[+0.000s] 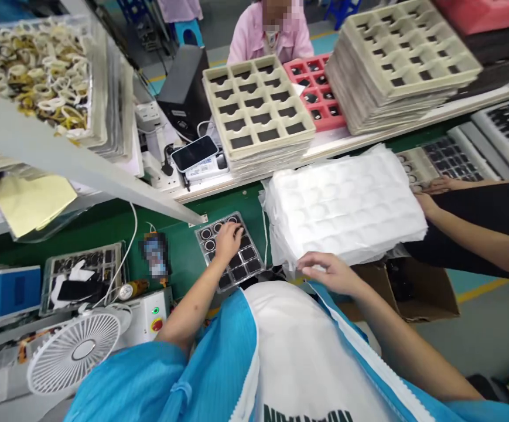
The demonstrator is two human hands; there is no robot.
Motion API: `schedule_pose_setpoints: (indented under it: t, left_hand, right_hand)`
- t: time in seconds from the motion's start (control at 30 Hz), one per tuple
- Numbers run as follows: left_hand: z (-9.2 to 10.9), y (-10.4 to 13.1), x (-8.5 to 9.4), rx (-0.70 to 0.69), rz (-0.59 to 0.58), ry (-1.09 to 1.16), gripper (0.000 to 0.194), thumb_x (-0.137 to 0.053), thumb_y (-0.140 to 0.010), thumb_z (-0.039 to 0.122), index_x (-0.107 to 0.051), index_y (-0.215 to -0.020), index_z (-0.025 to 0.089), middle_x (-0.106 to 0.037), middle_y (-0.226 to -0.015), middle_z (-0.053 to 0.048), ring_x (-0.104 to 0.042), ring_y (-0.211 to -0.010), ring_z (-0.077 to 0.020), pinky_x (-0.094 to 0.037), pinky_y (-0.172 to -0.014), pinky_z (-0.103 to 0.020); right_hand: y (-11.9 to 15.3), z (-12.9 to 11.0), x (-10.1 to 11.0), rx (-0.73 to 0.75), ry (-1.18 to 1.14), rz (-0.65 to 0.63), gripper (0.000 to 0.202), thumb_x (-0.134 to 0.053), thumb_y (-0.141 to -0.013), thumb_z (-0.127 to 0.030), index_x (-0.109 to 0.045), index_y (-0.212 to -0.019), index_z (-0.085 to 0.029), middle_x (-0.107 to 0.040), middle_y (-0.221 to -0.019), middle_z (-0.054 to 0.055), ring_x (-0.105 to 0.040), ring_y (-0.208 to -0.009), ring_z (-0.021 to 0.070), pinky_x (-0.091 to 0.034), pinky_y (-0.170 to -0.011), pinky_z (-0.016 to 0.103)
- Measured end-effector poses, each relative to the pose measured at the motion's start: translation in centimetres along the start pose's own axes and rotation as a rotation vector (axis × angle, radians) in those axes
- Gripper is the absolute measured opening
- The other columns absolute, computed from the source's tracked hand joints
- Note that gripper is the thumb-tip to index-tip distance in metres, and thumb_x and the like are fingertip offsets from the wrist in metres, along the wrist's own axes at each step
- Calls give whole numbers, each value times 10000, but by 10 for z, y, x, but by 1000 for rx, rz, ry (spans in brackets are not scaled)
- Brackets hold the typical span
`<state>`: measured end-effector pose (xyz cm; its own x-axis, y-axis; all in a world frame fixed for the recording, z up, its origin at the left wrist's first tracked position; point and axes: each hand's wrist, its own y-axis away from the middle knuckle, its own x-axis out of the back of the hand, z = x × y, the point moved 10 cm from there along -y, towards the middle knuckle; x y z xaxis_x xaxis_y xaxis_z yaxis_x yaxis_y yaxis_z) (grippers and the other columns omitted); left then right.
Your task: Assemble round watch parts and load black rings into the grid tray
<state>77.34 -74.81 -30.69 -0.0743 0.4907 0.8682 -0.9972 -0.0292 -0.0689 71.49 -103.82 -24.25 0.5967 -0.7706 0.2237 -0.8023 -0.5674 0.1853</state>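
Note:
My left hand (228, 242) is over a clear plastic tray (258, 266) with square compartments, its fingers bent and drawn together at the tray's upper part. Whatever they may hold is hidden. Black round parts with pale rings (209, 245) sit in the tray's upper left compartments; flat black pieces (239, 273) show in the lower ones. My right hand (328, 272) is open, palm down with thumb and fingers apart, at the front edge of a stack of trays under thin white sheeting (346, 202). Nothing shows in its grasp.
Beige tray stacks (258, 153) and a red tray (331, 122) stand on the shelf, near a phone (195, 153). A white post (140, 193) slants across the left. A fan (76, 351) stands lower left. At right, a co-worker's hands (432, 193) reach near the sheeting.

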Motion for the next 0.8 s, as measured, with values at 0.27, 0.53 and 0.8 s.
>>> schedule_pose_setpoints:
  t: [0.27,0.53,0.8]
  left_hand:
    - [236,37,-75,-707,-473,-179,394,-716,-931,534,-723,-1100,177,-696,-1215,-134,-583,-1191,-307,-434,-1002,-448]
    - [253,37,-55,-669,-504,-235,200,-609,-1012,357,-683,-951,182,-718,-1038,-106,-616,-1067,-264,-442,-949,-425]
    - [299,-13,57,-646,-276,64,206,-539,-1010,378,-588,-880,225,-707,-982,-79,-651,-964,-239,-508,-914,-408]
  right_hand:
    - [75,106,142,-280,-168,865,493,-734,-715,-698,-653,-712,-212,-542,-570,-11,-471,-523,140,-412,-528,286]
    - [102,131,152,-233,-379,851,561,-824,-636,-730,-643,-682,-201,-553,-572,-14,-472,-522,131,-421,-533,290]
    - [85,144,143,-227,-520,646,499,-861,-634,-629,-675,-761,-184,-694,-675,24,-605,-587,151,-505,-557,277]
